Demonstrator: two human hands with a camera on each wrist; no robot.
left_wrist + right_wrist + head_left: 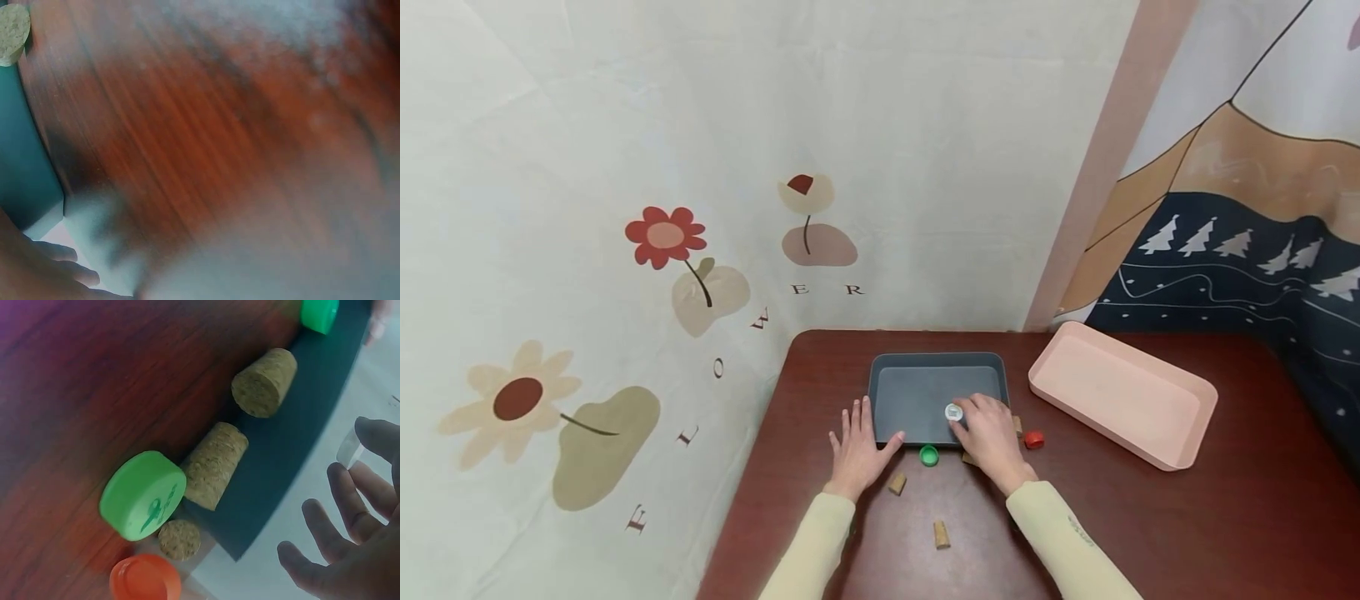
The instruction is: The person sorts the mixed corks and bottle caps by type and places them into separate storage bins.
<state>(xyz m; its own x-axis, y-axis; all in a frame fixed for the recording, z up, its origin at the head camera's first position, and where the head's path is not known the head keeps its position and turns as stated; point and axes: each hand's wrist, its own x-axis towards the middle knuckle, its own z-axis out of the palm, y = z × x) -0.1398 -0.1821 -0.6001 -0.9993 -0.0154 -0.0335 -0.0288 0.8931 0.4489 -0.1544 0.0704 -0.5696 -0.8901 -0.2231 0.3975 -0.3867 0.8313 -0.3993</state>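
My right hand [992, 437] pinches a small white bottle cap [953, 412] over the front right part of the dark grey tray [936, 358]. In the right wrist view, the white cap [350, 449] sits between fingertips and thumb, the other fingers [325, 531] spread apart. My left hand [856, 454] lies at the tray's front left corner, fingers straight along its left side and thumb at the front edge. A green bottle cap [929, 456] lies just in front of the tray. In the left wrist view, only part of the left hand [37, 275] shows, beside the tray wall [25, 162].
Corks [897, 483] [942, 535] lie on the brown table [887, 558]. By the tray's right side are a red cap [1034, 439], a light green cap [144, 497] and more corks [215, 465]. A pink tray [1120, 387] stands at the right.
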